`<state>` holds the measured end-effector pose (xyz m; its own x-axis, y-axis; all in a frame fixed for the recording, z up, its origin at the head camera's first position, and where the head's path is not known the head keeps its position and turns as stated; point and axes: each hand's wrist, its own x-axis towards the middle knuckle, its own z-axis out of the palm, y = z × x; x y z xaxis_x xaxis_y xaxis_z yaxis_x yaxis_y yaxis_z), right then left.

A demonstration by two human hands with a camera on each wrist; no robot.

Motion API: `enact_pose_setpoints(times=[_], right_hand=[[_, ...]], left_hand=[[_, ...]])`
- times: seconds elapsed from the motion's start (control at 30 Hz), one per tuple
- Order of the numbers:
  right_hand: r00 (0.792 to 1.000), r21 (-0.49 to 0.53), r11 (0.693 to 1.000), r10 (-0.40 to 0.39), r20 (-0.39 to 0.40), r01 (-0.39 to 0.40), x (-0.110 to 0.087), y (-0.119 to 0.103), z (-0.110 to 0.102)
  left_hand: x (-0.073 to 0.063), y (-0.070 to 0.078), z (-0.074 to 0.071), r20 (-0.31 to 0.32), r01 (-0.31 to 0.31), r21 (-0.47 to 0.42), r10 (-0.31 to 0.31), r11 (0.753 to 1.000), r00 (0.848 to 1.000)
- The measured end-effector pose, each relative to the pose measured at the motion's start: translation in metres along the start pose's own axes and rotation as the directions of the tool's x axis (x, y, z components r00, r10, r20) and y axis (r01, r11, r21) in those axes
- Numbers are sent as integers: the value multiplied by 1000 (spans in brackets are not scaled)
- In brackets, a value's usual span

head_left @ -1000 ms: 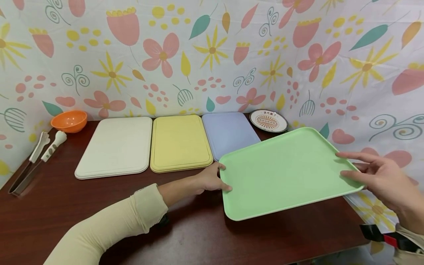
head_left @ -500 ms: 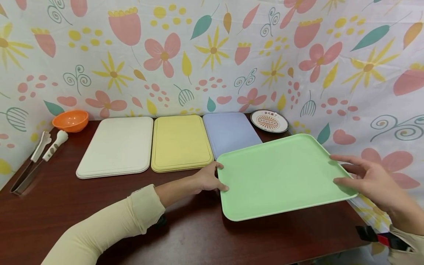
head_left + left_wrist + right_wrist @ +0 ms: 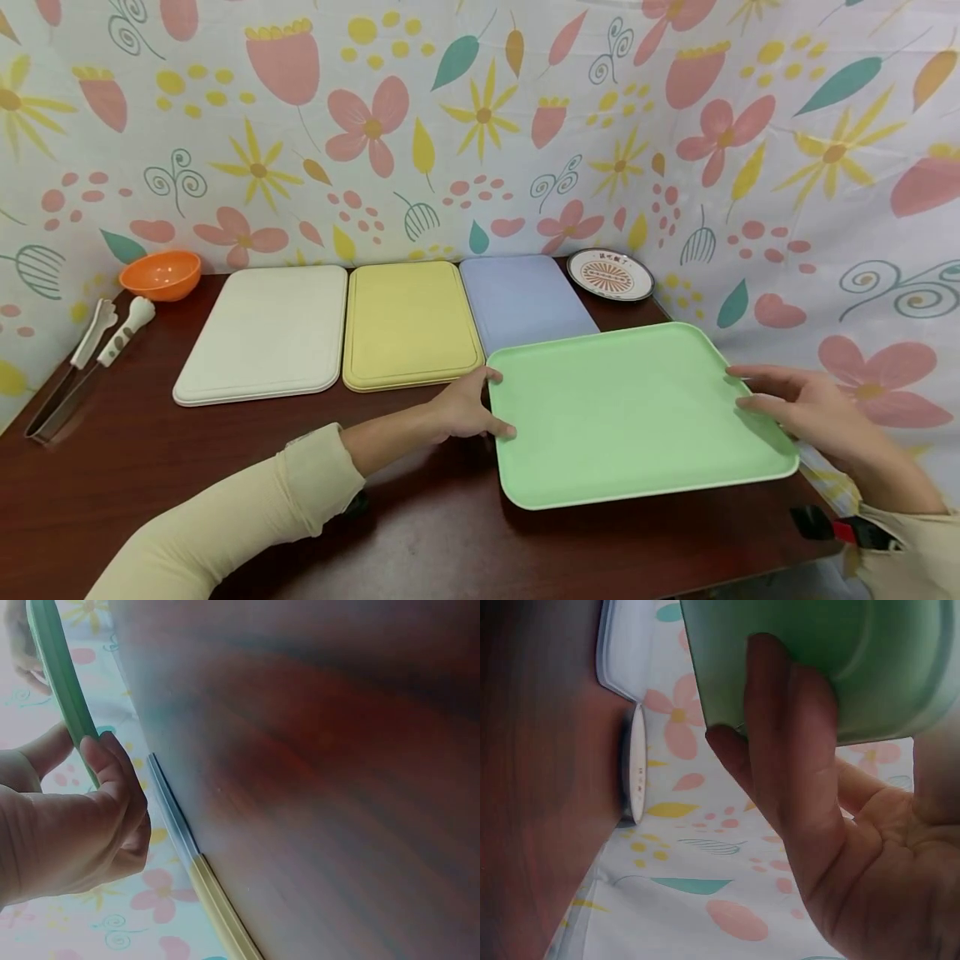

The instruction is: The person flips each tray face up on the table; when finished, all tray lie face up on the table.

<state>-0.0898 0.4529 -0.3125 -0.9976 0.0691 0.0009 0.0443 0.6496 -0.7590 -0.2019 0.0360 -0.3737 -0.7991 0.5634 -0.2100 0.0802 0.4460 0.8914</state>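
Note:
Both hands hold a light green tray (image 3: 637, 417) by its short sides, over the right part of the table. My left hand (image 3: 461, 406) pinches the left rim, thumb on the upper face; the left wrist view shows its fingers curled under the tray edge (image 3: 64, 682). At the opposite rim is my right hand (image 3: 821, 421), its thumb on top. Fingers (image 3: 791, 735) of that hand support the tray's underside in the right wrist view. The tray is raised off the table, tilted, and overlaps the near corner of a blue rectangular board (image 3: 528, 300) in the head view.
Left of the blue board lie a yellow board (image 3: 412, 325) and a white board (image 3: 266, 333). A patterned plate (image 3: 611, 275) sits at the back right. Tongs (image 3: 90, 367) and an orange bowl (image 3: 161, 275) occupy the far left of the dark table (image 3: 187, 467). Floral cloth hangs behind.
The tray's right side has come down and inward to the left, with my right hand moving along with it. The left hand has shifted slightly left, still gripping the rim.

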Motion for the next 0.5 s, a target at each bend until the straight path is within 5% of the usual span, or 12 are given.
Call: enact_pose_setpoints(times=[0.5], right_hand=[[997,-78,997,5,78,1,14,10,14]], left_hand=[[-17,1,-1,15,-24,136,22,990,1000]])
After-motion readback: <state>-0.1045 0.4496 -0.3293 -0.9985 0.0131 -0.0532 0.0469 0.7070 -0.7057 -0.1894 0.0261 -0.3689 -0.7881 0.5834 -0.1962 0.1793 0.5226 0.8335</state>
